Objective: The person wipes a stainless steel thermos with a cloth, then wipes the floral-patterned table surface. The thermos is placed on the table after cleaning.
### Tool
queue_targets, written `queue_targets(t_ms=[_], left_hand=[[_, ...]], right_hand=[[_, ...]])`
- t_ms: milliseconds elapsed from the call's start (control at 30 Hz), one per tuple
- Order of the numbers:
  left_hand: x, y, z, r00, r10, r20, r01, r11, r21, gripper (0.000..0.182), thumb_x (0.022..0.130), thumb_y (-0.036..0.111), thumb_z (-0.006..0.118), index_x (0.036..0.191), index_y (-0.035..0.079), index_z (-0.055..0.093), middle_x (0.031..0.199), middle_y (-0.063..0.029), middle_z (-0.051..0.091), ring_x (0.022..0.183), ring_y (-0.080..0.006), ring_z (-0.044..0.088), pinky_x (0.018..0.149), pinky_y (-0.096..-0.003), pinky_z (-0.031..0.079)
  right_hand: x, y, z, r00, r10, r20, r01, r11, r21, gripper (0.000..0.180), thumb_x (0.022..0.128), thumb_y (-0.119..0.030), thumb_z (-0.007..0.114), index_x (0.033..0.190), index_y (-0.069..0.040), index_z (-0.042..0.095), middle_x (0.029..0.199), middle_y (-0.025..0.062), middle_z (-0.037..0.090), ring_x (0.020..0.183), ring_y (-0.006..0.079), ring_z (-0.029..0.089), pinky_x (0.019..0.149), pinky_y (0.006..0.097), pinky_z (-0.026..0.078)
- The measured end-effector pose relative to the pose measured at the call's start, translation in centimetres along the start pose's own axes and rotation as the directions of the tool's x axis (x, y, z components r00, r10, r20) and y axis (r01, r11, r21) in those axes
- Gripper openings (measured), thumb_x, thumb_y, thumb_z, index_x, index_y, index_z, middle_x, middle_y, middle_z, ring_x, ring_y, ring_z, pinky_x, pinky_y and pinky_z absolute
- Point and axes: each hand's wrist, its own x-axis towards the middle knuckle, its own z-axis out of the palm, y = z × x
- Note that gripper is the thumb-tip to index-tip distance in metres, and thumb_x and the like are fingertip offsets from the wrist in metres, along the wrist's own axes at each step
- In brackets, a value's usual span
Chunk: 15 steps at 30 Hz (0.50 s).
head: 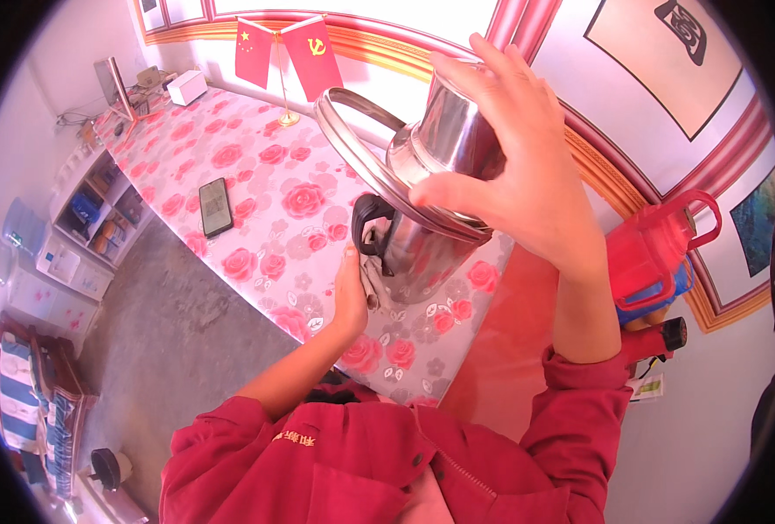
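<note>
A shiny stainless-steel vessel (433, 262) with a black handle (366, 226) is tilted over the near end of the table. A narrower polished metal cylinder (456, 121) forms its upper part, and a curved metal band (348, 144) loops out to the left. My right hand (525, 164) grips the upper part, thumb in front and fingers spread over the top. Low on the left side, my left hand (351, 298) holds a crumpled greyish cloth (375, 278) against the vessel, just below the handle. Its fingers are mostly hidden. I cannot tell whether the vessel's bottom touches the table.
The table has a rose-patterned cover (256, 154). On it are a smartphone (216, 207), a stand with two small red flags (288, 118), a white box (187, 87) and a monitor (113, 88). A red plastic jug (646, 245) is at right. Shelves (102, 209) line the left wall.
</note>
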Motion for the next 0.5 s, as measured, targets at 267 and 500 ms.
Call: queue_targets(t_ms=[267,500], left_hand=[[1.2,-1.5,-0.9,0.998,0.046,-0.041,-0.046,0.999,0.012,0.045,0.111,0.042,0.036,0.127,0.007,0.059,0.090,-0.0006,0.061,0.072,-0.0083,0.053,0.063,-0.0247,0.044],[2.1,-2.6,-2.2,0.999,-0.033,0.013,0.035,0.988,-0.147,0.049,0.111,0.045,0.037,0.129,0.006,0.060,0.102,-0.0032,0.065,0.087,-0.0117,0.058,0.080,-0.0289,0.048]], right_hand=[[0.1,-4.0,0.9,0.989,-0.140,-0.056,0.136,0.989,-0.065,0.049,0.079,-0.018,0.077,0.126,-0.012,0.064,0.132,0.0136,0.062,0.129,0.0371,0.053,0.115,0.0576,0.027],[1.9,1.0,-1.1,0.988,-0.011,-0.153,0.001,0.998,-0.065,0.033,0.099,-0.017,0.058,0.128,-0.003,0.061,0.128,0.0173,0.064,0.125,0.0289,0.059,0.110,0.0385,0.041]])
